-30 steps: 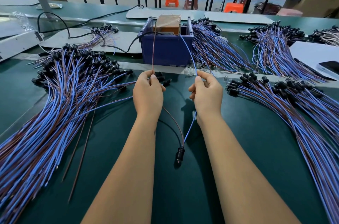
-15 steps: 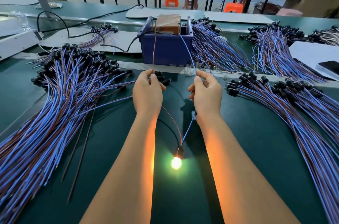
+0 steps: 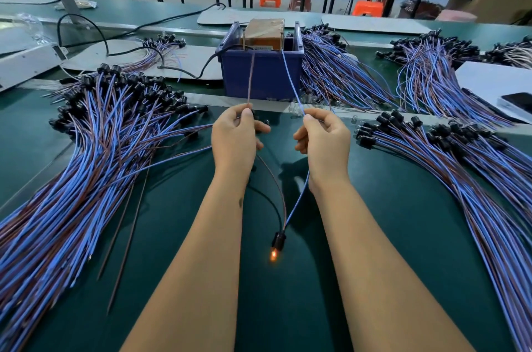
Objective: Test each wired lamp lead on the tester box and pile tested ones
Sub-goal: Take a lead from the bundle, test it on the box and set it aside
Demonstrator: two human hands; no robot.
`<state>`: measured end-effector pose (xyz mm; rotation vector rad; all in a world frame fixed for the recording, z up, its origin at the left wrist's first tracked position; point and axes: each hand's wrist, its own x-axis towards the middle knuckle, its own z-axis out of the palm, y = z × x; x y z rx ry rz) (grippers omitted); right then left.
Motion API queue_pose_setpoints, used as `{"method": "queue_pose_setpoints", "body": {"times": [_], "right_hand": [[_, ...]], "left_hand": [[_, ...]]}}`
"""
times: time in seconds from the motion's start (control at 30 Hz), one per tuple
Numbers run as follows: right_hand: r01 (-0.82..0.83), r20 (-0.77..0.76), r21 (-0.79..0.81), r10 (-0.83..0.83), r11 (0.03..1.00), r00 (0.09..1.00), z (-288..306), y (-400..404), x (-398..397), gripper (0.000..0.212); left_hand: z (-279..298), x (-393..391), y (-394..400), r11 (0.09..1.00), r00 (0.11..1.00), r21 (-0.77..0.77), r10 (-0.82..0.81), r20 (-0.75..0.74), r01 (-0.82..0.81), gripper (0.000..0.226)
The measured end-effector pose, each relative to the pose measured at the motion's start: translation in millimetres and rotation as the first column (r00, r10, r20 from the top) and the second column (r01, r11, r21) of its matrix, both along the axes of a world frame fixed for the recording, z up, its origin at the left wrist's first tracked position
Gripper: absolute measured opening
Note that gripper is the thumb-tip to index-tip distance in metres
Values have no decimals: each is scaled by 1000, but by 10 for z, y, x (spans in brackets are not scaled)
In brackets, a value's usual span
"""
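Observation:
The tester box (image 3: 263, 75) is a blue bin with a brown unit inside, at the middle back of the green table. My left hand (image 3: 234, 141) pinches the brown wire (image 3: 250, 81) of one lamp lead, whose end reaches up to the box. My right hand (image 3: 324, 144) pinches the same lead's blue wire (image 3: 290, 83), also running up to the box. Both wires hang down between my forearms to a black lamp socket (image 3: 278, 240). Its bulb (image 3: 273, 255) glows faint orange just above the table.
A big pile of blue and brown leads (image 3: 86, 167) with black sockets covers the left of the table. Another pile (image 3: 466, 167) spreads on the right, and more bundles (image 3: 339, 75) lie behind the box. A black cable (image 3: 201, 69) runs left from the box. A white sheet (image 3: 489, 81) sits at far right.
The bulb was dark one second ago, flashed bright half a second ago, and has faded to a dim orange glow. Both hands hold the wires in about the same place.

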<state>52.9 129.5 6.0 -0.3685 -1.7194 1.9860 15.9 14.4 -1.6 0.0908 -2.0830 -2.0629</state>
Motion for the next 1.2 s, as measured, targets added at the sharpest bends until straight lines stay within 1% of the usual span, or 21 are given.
{"method": "queue_pose_setpoints", "body": {"times": [0.07, 0.17, 0.27, 0.37, 0.47, 0.53, 0.6, 0.63, 0.7, 0.73, 0.77, 0.83, 0.87, 0.93, 1.0, 1.03, 1.07, 1.1, 1.17, 1.2], "right_hand": [[-95, -36, -17, 94, 995, 995, 23, -34, 17, 15], [-216, -27, 73, 219, 974, 975, 20, -107, 33, 15], [-256, -9, 157, 261, 954, 965, -6, -127, 37, 15], [-269, 5, 177, 273, 947, 962, -14, -95, 34, 16], [-325, 34, 174, 324, 930, 945, -22, -68, 39, 25], [-358, 67, 201, 352, 912, 934, -26, -53, 45, 32], [-396, 92, 263, 386, 880, 918, -31, -44, 51, 33], [-422, 100, 311, 412, 852, 906, -29, -48, 59, 38], [-463, 75, 364, 469, 809, 880, -31, -69, 75, 54], [-470, 38, 340, 487, 815, 873, -24, -83, 77, 54], [-470, -10, 272, 491, 840, 871, -12, -91, 80, 46], [-425, -101, 78, 431, 902, 897, 3, -85, 68, 25], [-374, -128, -6, 370, 927, 920, 0, -60, 56, 19], [-267, -149, -165, 244, 949, 958, -24, 12, 24, 21], [-168, -137, -290, 133, 942, 982, -35, 97, 3, 27], [-113, -116, -307, 80, 945, 990, -39, 145, -8, 29], [-52, -84, -288, 29, 956, 996, -37, 195, -19, 31], [9, -48, -247, -22, 969, 999, -39, 245, -30, 33], [101, -4, -157, -103, 982, 995, -47, 354, -40, 35], [118, 4, -122, -118, 986, 993, -46, 410, -35, 35]], "left_hand": [[29, 31, 32, 996, 997, 44, -71, -14, 71, 18], [51, 70, 80, 990, 991, 34, -133, -21, 134, 19], [52, 89, 69, 979, 980, 61, -197, 8, 196, 22], [50, 87, 14, 978, 980, 61, -201, -2, 200, 20], [73, 72, -21, 962, 974, 166, -225, 26, 218, 22], [75, 35, -35, 939, 976, 284, -215, 40, 195, 25], [84, 10, -45, 889, 975, 422, -216, 45, 178, 24], [87, 1, -52, 864, 975, 473, -219, 47, 171, 24], [92, -7, -69, 837, 977, 528, -206, 61, 143, 23], [90, -14, -78, 835, 979, 536, -191, 74, 123, 23], [85, -19, -89, 839, 981, 535, -173, 86, 101, 23], [68, -20, -102, 866, 989, 496, -117, 85, 60, 23], [58, -15, -104, 891, 995, 452, -74, 65, 36, 21], [56, 9, -98, 925, 1000, 381, 1, -7, 1, 16], [76, 53, -83, 935, 996, 352, -6, -93, 39, 17], [83, 82, -72, 949, 989, 300, -53, -141, 93, 18], [88, 120, -52, 961, 974, 216, -134, -182, 173, 18], [92, 164, -26, 954, 949, 131, -240, -203, 269, 15], [87, 269, 45, 879, 864, 16, -465, -195, 477, 12], [82, 313, 90, 832, 816, -27, -549, -182, 554, 14]]}}
